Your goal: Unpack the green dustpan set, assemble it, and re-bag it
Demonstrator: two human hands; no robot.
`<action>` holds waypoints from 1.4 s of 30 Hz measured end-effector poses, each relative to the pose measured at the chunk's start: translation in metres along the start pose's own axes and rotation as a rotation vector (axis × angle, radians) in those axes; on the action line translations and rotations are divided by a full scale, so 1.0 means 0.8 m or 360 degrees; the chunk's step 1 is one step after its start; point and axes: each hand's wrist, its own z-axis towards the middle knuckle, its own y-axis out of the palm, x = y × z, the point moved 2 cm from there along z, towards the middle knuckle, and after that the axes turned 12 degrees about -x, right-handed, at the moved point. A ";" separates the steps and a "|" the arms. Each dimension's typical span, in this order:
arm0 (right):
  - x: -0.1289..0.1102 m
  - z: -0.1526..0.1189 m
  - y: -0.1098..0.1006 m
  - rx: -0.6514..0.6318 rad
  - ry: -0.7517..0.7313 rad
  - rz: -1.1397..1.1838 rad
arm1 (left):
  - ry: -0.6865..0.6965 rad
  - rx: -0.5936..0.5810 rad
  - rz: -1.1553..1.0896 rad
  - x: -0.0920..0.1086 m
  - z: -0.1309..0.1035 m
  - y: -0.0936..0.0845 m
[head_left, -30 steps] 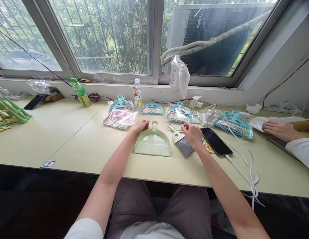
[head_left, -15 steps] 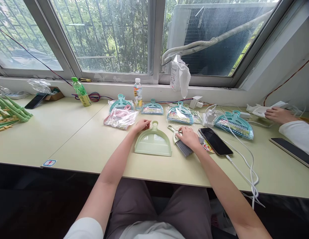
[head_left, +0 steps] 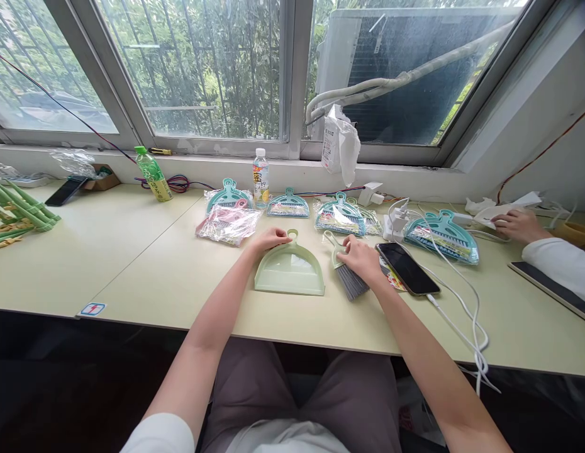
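A pale green dustpan lies flat on the table, its wide edge facing me. My left hand is closed, fingertips pinched at the dustpan's small looped handle. To the right, my right hand grips a small hand brush with a pale green handle and grey bristles. The bristles point toward me, and the palm hides part of the brush. Beside that hand lies a colourful printed card, partly covered by my wrist and a black phone.
Behind are wrapped teal dustpan sets, a pink wrapped pack and a drink bottle. White charging cables hang over the front edge at right. A co-worker's hand touches white material at far right; a green bottle leans at left.
My left hand has moved slightly right onto the dustpan handle. My right hand has closed on the brush and shifted it a little. The co-worker's hand has moved left.
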 end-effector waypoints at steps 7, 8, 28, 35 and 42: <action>0.009 -0.009 -0.039 0.0374 0.0005 0.0483 | -0.0210 0.0002 -0.0125 0.003 0.010 0.013; 0.009 -0.010 -0.040 0.0403 0.0011 0.0489 | -0.0208 -0.0019 -0.0209 0.005 0.012 0.017; -0.018 -0.014 -0.009 0.0096 -0.0243 -0.0051 | 0.0676 -0.0045 0.1054 0.066 0.016 0.080; -0.021 -0.014 -0.003 0.0080 -0.0327 -0.0081 | 0.0606 0.0077 0.1530 0.055 0.018 0.092; -0.029 -0.018 -0.001 0.0030 -0.0328 -0.0152 | 0.0522 0.0111 0.1595 0.051 0.021 0.089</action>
